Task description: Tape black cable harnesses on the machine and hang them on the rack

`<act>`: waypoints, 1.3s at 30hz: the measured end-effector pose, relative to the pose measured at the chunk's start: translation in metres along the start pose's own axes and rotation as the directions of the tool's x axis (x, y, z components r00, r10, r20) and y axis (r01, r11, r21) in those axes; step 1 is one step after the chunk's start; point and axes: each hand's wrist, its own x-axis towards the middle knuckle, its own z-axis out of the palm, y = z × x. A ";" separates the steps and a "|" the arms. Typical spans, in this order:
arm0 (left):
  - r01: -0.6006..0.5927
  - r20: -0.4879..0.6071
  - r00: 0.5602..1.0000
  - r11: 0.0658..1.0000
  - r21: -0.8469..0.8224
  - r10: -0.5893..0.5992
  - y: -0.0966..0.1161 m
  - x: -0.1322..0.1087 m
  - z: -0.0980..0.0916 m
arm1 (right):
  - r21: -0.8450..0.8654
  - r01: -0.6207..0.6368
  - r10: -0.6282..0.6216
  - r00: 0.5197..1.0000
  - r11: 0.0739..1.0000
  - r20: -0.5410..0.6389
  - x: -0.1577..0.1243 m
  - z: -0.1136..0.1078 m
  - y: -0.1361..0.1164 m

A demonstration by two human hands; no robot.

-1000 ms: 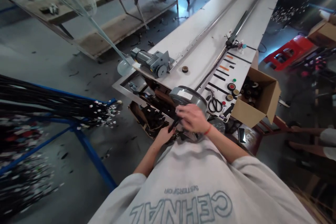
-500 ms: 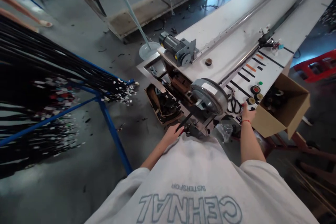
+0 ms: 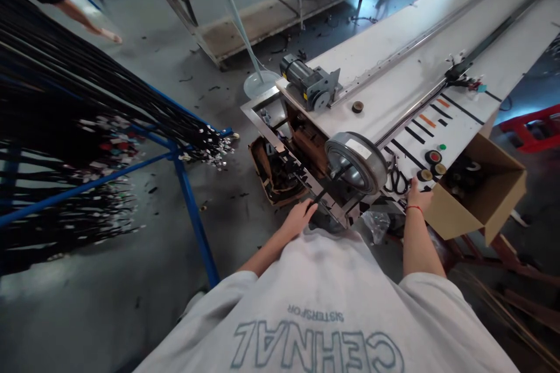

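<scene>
My left hand (image 3: 299, 217) is closed around the end of a black strip (image 3: 322, 193) at the near end of the long white bench (image 3: 389, 87). The strip runs toward a large grey wheel (image 3: 356, 162) mounted at the bench end. At the right front edge of the bench, my right hand (image 3: 419, 198) rests with thumb and forefinger apart; its other fingers are partly hidden. Just beyond its thumb lies a tape roll (image 3: 424, 175), and black-handled scissors (image 3: 397, 179) lie to its left.
A cardboard box (image 3: 503, 204) stands right of the bench. A motor (image 3: 308, 81) sits at the bench's far-left corner. On the left, a blue rack (image 3: 186, 204) carries bundled black cables (image 3: 100, 81). Another person's arm (image 3: 85, 16) reaches in at upper left.
The view has shifted, so the bench appears slightly farther right and lower. My left hand stays near the wheel and my right hand at the bench edge. The other person's arm has moved right.
</scene>
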 end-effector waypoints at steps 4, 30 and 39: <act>-0.011 -0.053 0.999 1.000 0.018 0.012 0.010 0.018 0.008 | 0.007 0.001 -0.001 1.000 1.000 -0.011 -0.001 0.000 0.000; 0.118 -0.003 0.992 0.930 0.349 -0.125 -0.107 0.003 0.004 | -0.023 0.041 -0.042 0.998 0.999 -0.046 0.001 0.003 0.000; 0.143 -0.373 0.927 0.958 0.251 -0.040 -0.084 -0.092 -0.026 | -0.024 0.054 -0.054 0.998 0.998 -0.016 -0.002 0.001 0.001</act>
